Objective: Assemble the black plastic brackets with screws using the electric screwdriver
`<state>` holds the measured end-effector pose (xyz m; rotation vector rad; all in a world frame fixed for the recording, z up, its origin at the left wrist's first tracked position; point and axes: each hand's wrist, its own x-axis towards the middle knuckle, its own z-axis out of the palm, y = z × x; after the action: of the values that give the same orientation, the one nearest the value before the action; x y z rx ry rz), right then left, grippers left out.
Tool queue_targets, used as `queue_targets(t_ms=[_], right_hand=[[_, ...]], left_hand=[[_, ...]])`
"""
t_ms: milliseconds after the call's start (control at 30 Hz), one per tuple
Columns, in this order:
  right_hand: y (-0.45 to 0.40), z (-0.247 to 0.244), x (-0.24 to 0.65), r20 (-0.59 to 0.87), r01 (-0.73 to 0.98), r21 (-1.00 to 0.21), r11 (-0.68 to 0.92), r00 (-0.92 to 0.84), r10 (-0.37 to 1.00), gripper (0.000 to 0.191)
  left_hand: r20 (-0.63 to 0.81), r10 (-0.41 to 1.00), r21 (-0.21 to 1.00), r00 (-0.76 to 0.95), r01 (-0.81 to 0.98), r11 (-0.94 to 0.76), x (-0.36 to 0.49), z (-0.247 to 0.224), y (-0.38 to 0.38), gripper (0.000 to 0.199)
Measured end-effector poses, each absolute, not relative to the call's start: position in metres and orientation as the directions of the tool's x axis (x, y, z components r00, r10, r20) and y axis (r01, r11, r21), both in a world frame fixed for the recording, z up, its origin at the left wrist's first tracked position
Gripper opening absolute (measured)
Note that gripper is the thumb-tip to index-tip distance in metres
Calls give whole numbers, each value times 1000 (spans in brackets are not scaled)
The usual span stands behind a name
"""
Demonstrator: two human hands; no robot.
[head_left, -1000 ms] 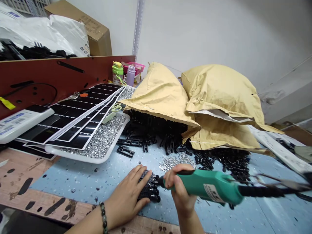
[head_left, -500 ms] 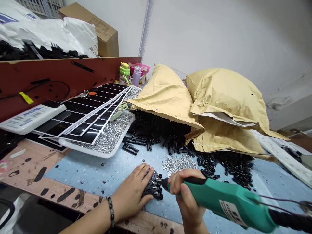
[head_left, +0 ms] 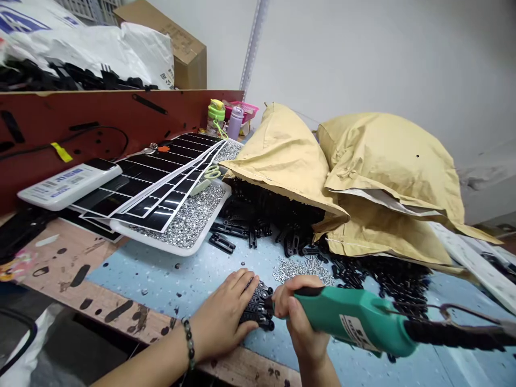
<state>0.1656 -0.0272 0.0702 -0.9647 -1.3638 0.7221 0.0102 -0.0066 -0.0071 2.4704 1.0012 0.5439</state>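
My left hand (head_left: 224, 314) lies over a stack of black plastic brackets (head_left: 260, 309), pinning them to the blue work mat (head_left: 161, 277). My right hand (head_left: 296, 317) grips a green electric screwdriver (head_left: 355, 317) with a black cord. Its dark tip meets the stack's right side, where the fingers hide the exact contact. Just beyond the hands lies a loose scatter of small silver screws and nuts (head_left: 300, 269).
Two tan paper sacks (head_left: 382, 177) spill black brackets (head_left: 382, 282) onto the mat. At left sit a white tray of silver nuts (head_left: 187, 220), black sticker sheets (head_left: 153, 183), and a white device (head_left: 68, 185) before a red board (head_left: 80, 118).
The whole scene has shifted rightward in view as my head turned. The screwdriver body swung nearer the camera, then back, its tip staying at the brackets. My left hand stays on the stack.
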Motion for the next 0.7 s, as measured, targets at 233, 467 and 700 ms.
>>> queue_targets(t_ms=[233,467,700], right_hand=[[-33,62,167,492,65,-871,488,158,856,9],[-29,79,160,458,77,-889,451,135,879,9],[-41,105,167,493,34,-869,494,159,856,9]], left_hand=[[212,714,541,667,528,-654,9,-4,-8,68],[133,712,522,690,562,-642,11,-1,-6,66],[148,701,501,698,558,-661,12,2,-5,69]])
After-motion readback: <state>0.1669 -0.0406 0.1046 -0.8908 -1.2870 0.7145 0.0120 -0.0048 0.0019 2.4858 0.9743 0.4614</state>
